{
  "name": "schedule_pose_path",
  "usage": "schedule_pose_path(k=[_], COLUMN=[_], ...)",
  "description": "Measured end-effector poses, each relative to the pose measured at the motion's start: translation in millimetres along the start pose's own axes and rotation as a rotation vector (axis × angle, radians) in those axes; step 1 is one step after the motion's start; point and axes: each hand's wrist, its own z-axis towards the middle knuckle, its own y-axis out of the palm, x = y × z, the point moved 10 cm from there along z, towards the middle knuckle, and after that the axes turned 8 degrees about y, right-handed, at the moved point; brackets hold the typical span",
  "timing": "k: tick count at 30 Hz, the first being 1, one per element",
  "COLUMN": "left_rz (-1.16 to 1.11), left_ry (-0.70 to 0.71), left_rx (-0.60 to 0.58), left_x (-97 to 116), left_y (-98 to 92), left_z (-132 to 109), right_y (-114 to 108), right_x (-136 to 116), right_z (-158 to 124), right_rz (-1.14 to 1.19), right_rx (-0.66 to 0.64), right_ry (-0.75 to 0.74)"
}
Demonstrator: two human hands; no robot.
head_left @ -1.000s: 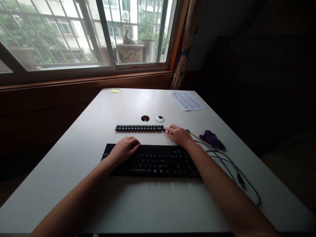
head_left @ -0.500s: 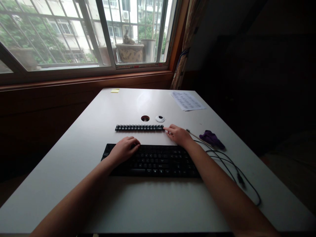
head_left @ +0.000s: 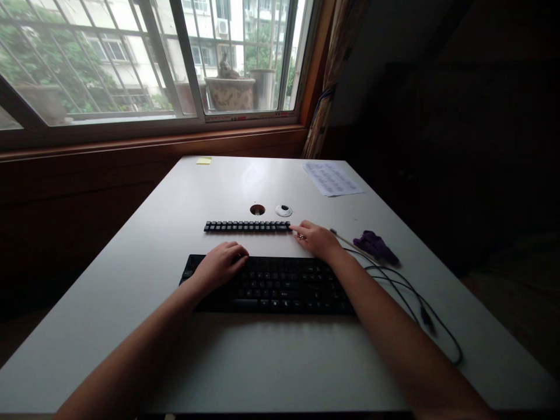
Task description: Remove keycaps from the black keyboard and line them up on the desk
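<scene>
The left hand (head_left: 224,261) rests over the far left part of the keyboard (head_left: 271,289), fingers curled together; whether they grip it, I cannot tell. Beyond the keyboard lie two rows of keycaps (head_left: 247,226); the right hand (head_left: 315,238) points its index finger at their right end, any pinch unclear. Right of the keyboard: cable (head_left: 410,285), cloth (head_left: 376,247).

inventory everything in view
table: 1, white, centre
keyboard: 1, black, near
keycaps: two rows, black, centre
hole: 1, dark, centre
cap: 1, white, beside hole
note: 1, yellow, far left
paper: 1+, white, far right
cloth: 1, purple, right
stick: 1, pale, right
cable: 1+, black, right
window: 1, grey, behind
curtain: 1, patterned, right
pots: several, mixed, outside
trees: several, green, outside
building: 1+, pale, outside
left hand: 1, over keyboard
right hand: 1, at keycaps
</scene>
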Motion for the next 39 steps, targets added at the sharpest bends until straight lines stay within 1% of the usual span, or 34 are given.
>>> schedule_pose_path(k=[26,31,34,37,39], left_rz=[-0.003,-0.002,0.002,0.003,0.005], left_ry=[0.020,0.016,0.015,0.016,0.016], left_rx=[0.013,0.017,0.020,0.021,0.017], left_x=[2,1,1,1,1], left_y=[-1.0,-0.7,-0.9,-0.9,-0.3], left_z=[0,0,0,0,0], right_y=[1,-2,-18,-52,-77], right_x=[1,3,1,4,12], right_z=[1,1,0,-3,-7], right_rz=[0.003,0.074,0.202,0.374,0.506], right_rx=[-0.006,0.020,0.097,0.214,0.278], right_ry=[0.013,0.013,-0.012,-0.006,0.062])
